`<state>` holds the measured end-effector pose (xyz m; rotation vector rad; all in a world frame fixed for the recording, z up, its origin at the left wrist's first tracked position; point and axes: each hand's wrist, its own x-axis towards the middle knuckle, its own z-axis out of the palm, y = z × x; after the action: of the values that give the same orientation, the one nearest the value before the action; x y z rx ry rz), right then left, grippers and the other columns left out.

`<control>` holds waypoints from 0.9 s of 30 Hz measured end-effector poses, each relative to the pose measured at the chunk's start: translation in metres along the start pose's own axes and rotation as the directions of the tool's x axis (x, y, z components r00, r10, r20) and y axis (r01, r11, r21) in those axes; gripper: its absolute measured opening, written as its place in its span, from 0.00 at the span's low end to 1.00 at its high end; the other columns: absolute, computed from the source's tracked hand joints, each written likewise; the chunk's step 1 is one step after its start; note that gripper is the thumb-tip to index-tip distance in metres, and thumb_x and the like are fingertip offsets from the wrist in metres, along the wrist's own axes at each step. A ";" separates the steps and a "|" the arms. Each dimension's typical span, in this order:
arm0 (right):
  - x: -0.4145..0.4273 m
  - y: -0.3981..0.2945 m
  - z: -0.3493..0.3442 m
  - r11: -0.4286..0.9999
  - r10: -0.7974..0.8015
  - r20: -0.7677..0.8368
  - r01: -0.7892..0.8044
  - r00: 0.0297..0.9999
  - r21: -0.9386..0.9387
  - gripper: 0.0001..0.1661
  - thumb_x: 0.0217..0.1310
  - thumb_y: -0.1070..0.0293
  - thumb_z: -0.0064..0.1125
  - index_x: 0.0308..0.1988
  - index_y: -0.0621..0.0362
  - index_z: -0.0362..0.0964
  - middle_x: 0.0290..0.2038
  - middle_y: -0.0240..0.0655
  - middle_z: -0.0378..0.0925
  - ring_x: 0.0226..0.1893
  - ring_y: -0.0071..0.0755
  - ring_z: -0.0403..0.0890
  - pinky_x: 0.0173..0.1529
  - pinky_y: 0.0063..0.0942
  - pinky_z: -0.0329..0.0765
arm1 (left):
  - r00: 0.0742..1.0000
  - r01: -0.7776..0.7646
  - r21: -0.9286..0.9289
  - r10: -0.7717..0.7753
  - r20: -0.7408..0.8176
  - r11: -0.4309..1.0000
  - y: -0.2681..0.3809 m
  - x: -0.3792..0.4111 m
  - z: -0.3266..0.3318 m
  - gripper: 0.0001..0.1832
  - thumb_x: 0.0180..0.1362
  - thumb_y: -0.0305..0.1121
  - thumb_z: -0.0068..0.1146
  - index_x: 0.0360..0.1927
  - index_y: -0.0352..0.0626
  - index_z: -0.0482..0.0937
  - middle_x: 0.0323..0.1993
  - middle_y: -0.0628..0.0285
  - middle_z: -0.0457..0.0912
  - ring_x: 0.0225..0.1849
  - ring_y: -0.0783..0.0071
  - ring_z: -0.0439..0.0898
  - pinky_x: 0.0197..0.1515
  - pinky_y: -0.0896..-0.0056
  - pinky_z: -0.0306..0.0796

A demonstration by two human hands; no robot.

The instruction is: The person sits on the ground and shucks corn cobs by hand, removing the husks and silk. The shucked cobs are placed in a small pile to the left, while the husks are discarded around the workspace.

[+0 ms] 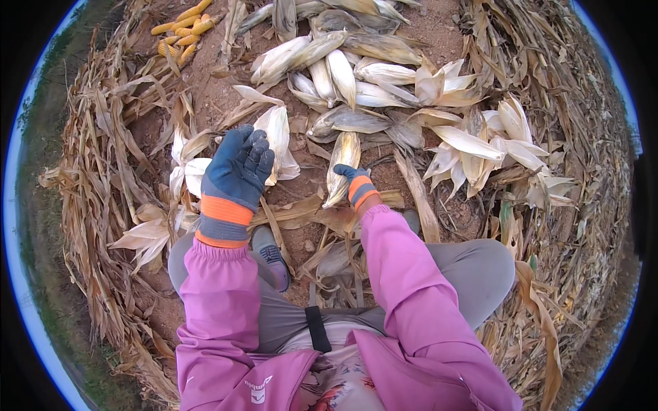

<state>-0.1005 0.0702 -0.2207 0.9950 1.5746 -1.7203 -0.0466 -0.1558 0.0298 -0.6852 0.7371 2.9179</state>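
Observation:
My right hand (355, 181), in a blue-grey glove with an orange-striped cuff, grips a corn ear still in its dry husk (344, 159). The thumb lies across the lower part of the ear. My left hand (237, 172), gloved alike, is raised palm up with its fingers loosely curled, and its palm holds nothing. Just beyond its fingers are pale, peeled-back husks (277, 136). A pile of unhusked corn ears (342, 72) lies on the soil ahead of me.
Bare yellow corn cobs (185, 32) form a small heap at the far left. Opened husks (475, 146) lie to the right, and more (146, 234) to the left. Banks of dry corn stalks (576, 154) border both sides. My shoe (270, 251) stands below my left hand.

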 end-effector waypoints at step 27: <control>-0.212 -0.016 0.010 0.551 -0.801 0.257 0.834 0.541 -0.041 0.40 0.38 0.59 0.67 0.49 0.68 0.59 0.43 0.46 0.67 0.43 0.38 0.71 0.47 0.32 0.69 | 0.982 -0.189 0.500 0.165 0.092 0.845 -0.063 -0.004 0.018 0.13 0.50 0.32 0.57 0.39 0.37 0.75 0.31 0.65 0.78 0.29 0.77 0.75 0.33 0.76 0.70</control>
<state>-0.0008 0.0497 -0.0341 -0.1241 2.1731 -2.1250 -0.0406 -0.0919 0.0176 -0.5091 1.5585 2.6732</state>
